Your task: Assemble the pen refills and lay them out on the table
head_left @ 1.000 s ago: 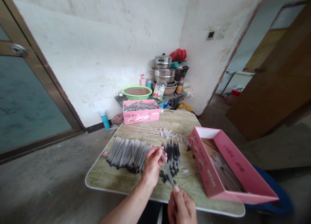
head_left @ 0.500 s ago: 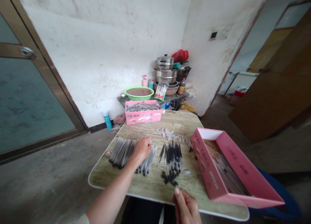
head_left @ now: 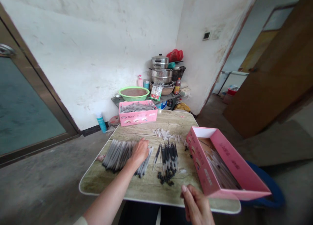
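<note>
My left hand (head_left: 140,152) is over the right part of a row of clear pen barrels (head_left: 117,155) with dark tips. Its fingers are bent together and partly hidden, so what they hold does not show. My right hand (head_left: 197,203) is at the table's front edge, left of the large pink box's near end. Thumb and fingers are pinched together; anything between them is too small to make out. Between the hands lie a bunch of black pen refills (head_left: 170,156) and a small pile of black caps (head_left: 166,178). Small whitish plastic pieces (head_left: 162,133) are scattered behind them.
A large pink box (head_left: 210,182) with clear barrels stands on the table's right side. A smaller pink box (head_left: 138,118) full of pens sits at the far edge. Beyond are a green basin (head_left: 134,98), stacked steel pots (head_left: 161,76) and a blue spray can (head_left: 101,123).
The camera view has turned slightly right, so the scene sits further left. My right hand has moved right, toward the large pink box. My left hand stays over the pen barrels.
</note>
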A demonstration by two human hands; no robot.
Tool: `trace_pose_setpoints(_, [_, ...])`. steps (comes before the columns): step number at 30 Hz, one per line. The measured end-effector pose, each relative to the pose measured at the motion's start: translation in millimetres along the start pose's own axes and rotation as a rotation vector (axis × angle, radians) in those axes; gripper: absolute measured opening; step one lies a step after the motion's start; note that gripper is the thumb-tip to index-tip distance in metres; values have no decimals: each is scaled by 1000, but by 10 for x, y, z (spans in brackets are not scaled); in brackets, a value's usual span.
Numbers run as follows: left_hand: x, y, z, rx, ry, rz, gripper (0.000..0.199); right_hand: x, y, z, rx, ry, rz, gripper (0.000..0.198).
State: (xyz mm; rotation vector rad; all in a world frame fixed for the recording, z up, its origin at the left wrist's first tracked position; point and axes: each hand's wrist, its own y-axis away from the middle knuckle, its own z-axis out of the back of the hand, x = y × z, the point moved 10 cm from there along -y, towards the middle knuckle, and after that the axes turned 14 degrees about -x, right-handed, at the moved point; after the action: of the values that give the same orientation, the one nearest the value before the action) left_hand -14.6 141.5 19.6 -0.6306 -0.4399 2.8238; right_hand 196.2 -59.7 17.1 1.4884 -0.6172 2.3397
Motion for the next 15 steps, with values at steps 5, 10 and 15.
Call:
trace_pose_setpoints(5, [-195, -10, -43, 1, 55, -66, 25, 252, -806, 1033, -233, 194, 121, 36])
trace_pose_setpoints(10, [-341, 64, -157, 20, 112, -107, 23, 151, -1553, 1287, -84, 738, 270, 10])
trace_pose_setpoints(15, [-364, 111, -302, 78, 107, -85, 22, -113, -1728, 991, -25, 701, 309, 23])
